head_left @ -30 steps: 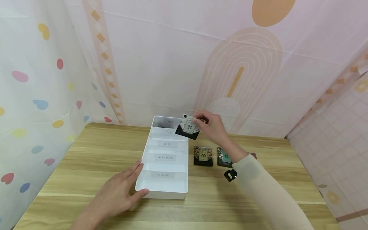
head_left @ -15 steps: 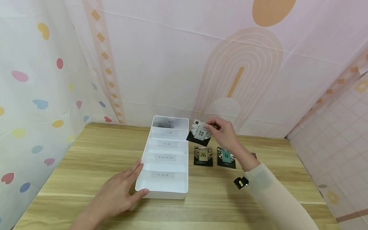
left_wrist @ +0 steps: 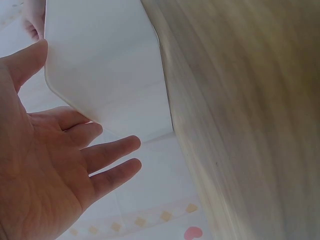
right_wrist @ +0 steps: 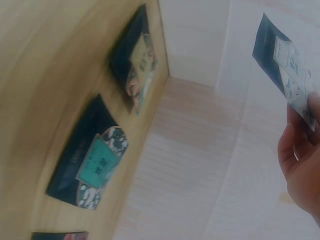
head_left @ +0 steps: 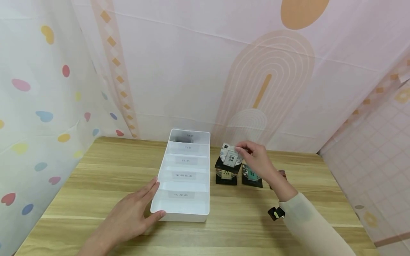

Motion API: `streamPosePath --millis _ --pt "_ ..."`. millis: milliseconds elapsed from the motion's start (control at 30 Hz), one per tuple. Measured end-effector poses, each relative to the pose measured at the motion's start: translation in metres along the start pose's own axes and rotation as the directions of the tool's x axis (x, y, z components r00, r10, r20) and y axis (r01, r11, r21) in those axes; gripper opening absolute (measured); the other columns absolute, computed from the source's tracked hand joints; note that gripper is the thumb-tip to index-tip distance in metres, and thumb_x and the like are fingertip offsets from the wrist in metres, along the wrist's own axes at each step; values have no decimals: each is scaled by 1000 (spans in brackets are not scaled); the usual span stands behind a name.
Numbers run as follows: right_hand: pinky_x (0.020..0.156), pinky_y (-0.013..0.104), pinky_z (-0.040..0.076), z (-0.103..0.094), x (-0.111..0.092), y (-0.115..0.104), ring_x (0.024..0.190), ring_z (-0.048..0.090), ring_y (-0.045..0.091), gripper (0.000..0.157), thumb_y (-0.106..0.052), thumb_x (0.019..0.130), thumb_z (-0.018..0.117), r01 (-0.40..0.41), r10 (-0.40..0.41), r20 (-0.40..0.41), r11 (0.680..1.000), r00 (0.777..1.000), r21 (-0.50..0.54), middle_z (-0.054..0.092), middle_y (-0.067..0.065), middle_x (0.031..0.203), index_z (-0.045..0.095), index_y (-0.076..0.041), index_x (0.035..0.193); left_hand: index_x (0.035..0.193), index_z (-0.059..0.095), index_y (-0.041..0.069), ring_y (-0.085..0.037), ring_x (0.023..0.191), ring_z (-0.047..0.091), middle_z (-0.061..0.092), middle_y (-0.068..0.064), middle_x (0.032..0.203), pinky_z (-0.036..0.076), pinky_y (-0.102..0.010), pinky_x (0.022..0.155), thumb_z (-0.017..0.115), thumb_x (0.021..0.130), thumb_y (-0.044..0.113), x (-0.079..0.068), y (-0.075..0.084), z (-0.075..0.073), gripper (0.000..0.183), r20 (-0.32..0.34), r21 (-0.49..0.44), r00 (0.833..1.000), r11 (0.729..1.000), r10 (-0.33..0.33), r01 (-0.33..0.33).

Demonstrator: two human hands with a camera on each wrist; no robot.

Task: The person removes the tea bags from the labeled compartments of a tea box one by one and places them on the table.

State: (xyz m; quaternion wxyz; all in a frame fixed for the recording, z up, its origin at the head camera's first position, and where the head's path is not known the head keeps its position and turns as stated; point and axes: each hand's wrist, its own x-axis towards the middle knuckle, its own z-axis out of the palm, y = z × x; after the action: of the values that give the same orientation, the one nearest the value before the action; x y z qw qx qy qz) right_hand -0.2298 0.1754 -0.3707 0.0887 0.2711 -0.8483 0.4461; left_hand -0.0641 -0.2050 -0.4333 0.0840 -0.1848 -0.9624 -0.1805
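My right hand [head_left: 257, 159] pinches a tea sachet [head_left: 230, 159] by its upper right edge. That sachet is black and white with a pale label, and it hangs tilted above the table, right of the box. Beneath it, partly covered, lies a sachet with a yellow label [head_left: 226, 176]. A teal-labelled sachet [head_left: 252, 175] lies just right of that one. My left hand [head_left: 129, 212] rests against the left side and near corner of a long white box [head_left: 189, 217]; its fingers look extended and spread in the left wrist view.
Labelled compartments divide the box in a row, and something dark shows in the farthest one. A reddish sachet [head_left: 282, 174] lies partly behind my right forearm. Patterned cloth [head_left: 179, 71] hangs along the back of the wooden table [head_left: 96, 170].
My right hand has carried the pale-labelled sachet from over the box's far right edge rightward and nearer, above the yellow-labelled one. The left hand and the box have stayed put.
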Motion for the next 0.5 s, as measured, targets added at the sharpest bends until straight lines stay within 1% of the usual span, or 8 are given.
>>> streamPosePath --millis 100,367,500 --pt "62 24 50 0 -7 2 73 61 24 13 -9 105 65 -8 8 14 1000 1000 -9 72 5 89 75 -3 108 152 50 -4 -39 133 59 45 -17 161 52 -57 102 70 97 56 0 -1 0 84 -1 3 1000 1000 0 0" --pt "59 27 49 7 -25 14 70 59 15 14 -9 104 65 -18 18 22 1000 1000 -10 71 2 87 77 -4 111 151 51 -5 -39 132 60 46 -17 160 53 -56 101 71 96 54 -3 -2 0 83 -16 7 1000 1000 8 -8" --pt "57 27 48 10 -34 17 68 57 13 13 -9 104 66 -51 51 24 999 998 -10 69 -1 85 77 -7 110 151 51 -4 -39 132 60 46 -17 160 53 -56 101 71 96 55 -3 -3 0 83 -14 9 1000 1000 8 -7"
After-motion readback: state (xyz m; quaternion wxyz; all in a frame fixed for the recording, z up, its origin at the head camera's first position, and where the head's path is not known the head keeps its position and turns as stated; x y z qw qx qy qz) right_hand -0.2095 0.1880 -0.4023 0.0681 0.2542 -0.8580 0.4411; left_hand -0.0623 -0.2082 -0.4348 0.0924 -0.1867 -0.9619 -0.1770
